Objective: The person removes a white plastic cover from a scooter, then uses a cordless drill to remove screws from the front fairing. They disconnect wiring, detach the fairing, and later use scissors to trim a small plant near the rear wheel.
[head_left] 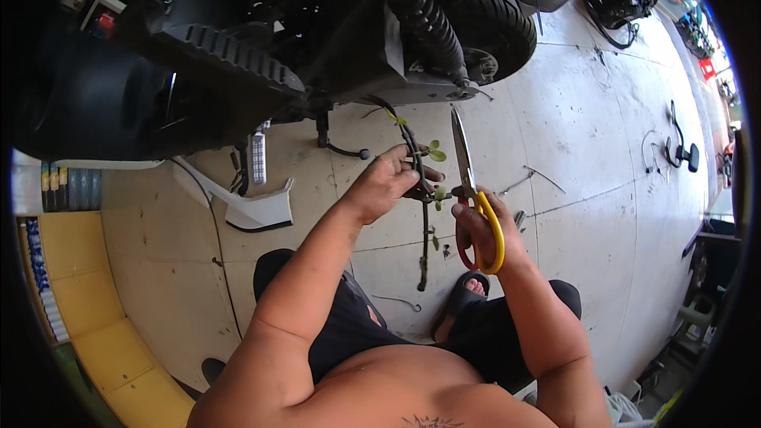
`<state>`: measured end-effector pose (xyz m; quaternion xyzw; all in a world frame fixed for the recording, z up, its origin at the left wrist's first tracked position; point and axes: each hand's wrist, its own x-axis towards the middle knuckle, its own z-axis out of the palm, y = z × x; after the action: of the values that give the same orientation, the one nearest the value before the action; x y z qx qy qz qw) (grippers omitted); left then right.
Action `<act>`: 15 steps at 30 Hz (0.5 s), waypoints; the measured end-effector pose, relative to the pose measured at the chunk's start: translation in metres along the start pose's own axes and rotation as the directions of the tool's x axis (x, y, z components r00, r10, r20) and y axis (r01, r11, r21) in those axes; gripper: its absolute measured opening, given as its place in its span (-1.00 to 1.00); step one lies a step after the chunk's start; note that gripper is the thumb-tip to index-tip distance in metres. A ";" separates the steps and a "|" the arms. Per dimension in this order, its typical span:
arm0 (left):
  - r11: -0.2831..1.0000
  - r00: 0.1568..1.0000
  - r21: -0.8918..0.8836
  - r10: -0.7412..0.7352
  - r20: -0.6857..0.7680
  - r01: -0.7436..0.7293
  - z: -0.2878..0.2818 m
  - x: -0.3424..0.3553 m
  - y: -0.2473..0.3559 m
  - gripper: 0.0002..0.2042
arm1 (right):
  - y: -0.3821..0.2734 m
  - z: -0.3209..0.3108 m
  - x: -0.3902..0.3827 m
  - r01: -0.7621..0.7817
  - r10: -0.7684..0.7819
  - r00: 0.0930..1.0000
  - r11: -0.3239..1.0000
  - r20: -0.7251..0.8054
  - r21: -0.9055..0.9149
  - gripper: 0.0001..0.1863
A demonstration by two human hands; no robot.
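Observation:
My left hand (pixel 388 184) is closed round a dark wiring cable (pixel 425 242) in front of me. The cable's upper end runs up towards the underside of a black scooter (pixel 238 63), and its lower end hangs down between my knees. Green leaf-like pieces (pixel 436 152) stick out along it; whether they are tape or leaves I cannot tell. In my right hand (pixel 473 226) is a pair of scissors (pixel 493 230) with yellow and red handles. Their long blades point up, apparently together, just right of the cable.
The scooter's shock absorber (pixel 432 32) and rear tyre (pixel 503 36) are above my hands. A white panel (pixel 261 208) lies on the floor at left, near a yellow shelf unit (pixel 79 257). Thin metal rods (pixel 533 178) and a black part with a stalk (pixel 683 150) lie at right.

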<state>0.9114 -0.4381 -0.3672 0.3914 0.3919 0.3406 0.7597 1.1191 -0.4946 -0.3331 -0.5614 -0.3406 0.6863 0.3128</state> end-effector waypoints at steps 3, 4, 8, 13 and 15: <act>0.995 0.999 -0.098 -0.009 0.039 0.013 -0.010 -0.005 0.002 -0.59 | -0.012 0.008 0.002 0.012 -0.012 1.000 0.999 0.015 -0.034 -0.62; 0.993 0.999 -0.118 -0.015 0.035 0.020 -0.010 -0.005 0.000 -0.62 | -0.018 0.007 0.000 0.013 -0.011 0.999 0.999 0.044 -0.046 -0.61; 0.986 1.000 -0.163 -0.013 0.006 0.014 -0.013 -0.005 -0.007 -0.66 | -0.023 0.008 -0.015 0.007 -0.002 0.989 0.999 0.147 -0.033 -0.54; 0.978 0.999 -0.207 0.013 -0.041 -0.022 -0.008 -0.001 -0.016 -0.68 | 0.005 0.012 -0.035 -0.083 0.055 0.963 0.992 0.265 0.095 -0.64; 0.980 0.999 -0.198 -0.004 -0.033 -0.003 -0.002 0.000 -0.011 -0.68 | 0.012 0.011 -0.039 -0.109 0.077 0.962 0.988 0.261 0.110 -0.67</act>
<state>0.9123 -0.4427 -0.3772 0.3083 0.3688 0.3839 0.7884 1.1149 -0.5345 -0.3201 -0.4633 -0.3082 0.7867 0.2676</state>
